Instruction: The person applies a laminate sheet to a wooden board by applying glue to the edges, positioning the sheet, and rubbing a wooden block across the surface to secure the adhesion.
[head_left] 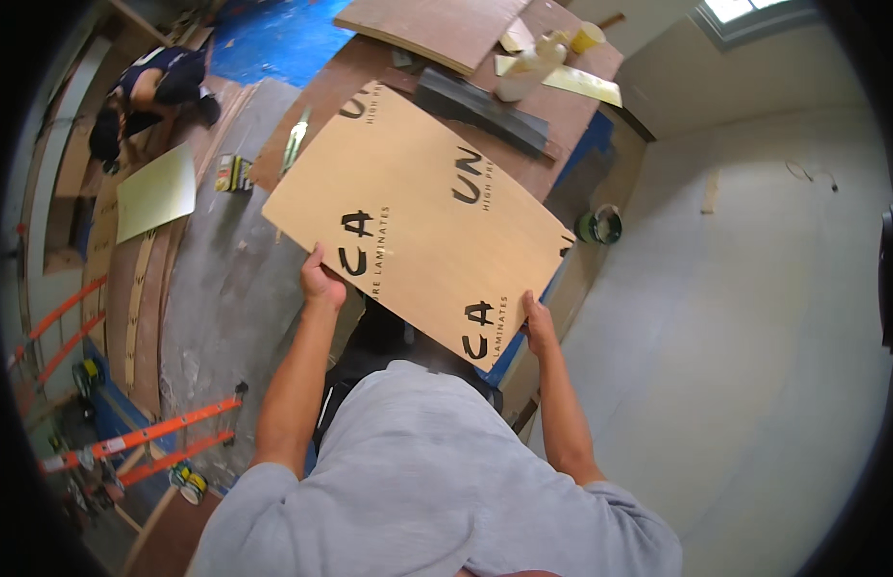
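Note:
Between my two hands is a tan laminate sheet with black lettering, held tilted in front of my body. My left hand grips its near left edge, thumb on top and fingers hidden underneath. On the near right edge, my right hand is closed, its thumb over the face and its other fingers mostly behind the sheet. Beyond the sheet's far edge lies a long dark grey block-like piece on a brown wooden worktable.
A pale bottle, a yellow cup and stacked boards rest on the table. An open can stands right of it. At far left, another person bends near a pale sheet. An orange ladder is at lower left.

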### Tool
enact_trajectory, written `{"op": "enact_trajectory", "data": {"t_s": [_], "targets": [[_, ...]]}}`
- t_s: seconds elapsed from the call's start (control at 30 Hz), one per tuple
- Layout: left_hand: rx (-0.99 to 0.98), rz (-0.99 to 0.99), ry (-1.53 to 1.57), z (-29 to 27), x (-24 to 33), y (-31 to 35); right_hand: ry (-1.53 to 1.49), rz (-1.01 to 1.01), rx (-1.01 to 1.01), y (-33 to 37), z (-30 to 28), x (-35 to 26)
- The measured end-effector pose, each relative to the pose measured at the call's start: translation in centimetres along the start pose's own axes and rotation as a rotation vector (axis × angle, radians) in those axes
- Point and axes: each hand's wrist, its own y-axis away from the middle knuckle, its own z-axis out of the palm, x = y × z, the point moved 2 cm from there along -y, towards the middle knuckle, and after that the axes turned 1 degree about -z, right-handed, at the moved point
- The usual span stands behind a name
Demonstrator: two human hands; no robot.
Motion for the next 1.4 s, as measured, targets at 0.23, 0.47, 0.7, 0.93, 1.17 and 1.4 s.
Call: {"op": "enact_trajectory", "data": {"t_s": [0.23,0.47,0.7,0.93,1.17,1.4], "targets": [[-0.178,-0.098,0.107,-1.1,0.1,1.7,0.608,-0.657,0.689,-4.0,-6.4,-10.9],[-0.173,-0.267,-0.240,-0.9,-5.5,7.6,0.884,-1.194,0.432,-15.0,-1.2,-28.4],[0.043,0.055,-0.207,0.7,-13.3,10.8,1.118,-1.076,-0.002,-19.1,-1.8,-31.5],[0.079,0.134,-0.037,0.9,-15.4,10.2,0.179,-0.370,-0.757,-16.8,-3.8,-35.3],[0.023,0.215,0.006,1.8,-15.7,11.0,-0.109,-0.237,-1.019,-8.5,0.7,-28.8],[0.654,0.556,-0.803,-1.9,-15.0,13.1,0.400,-0.563,-0.960,6.0,3.5,-19.4]]}}
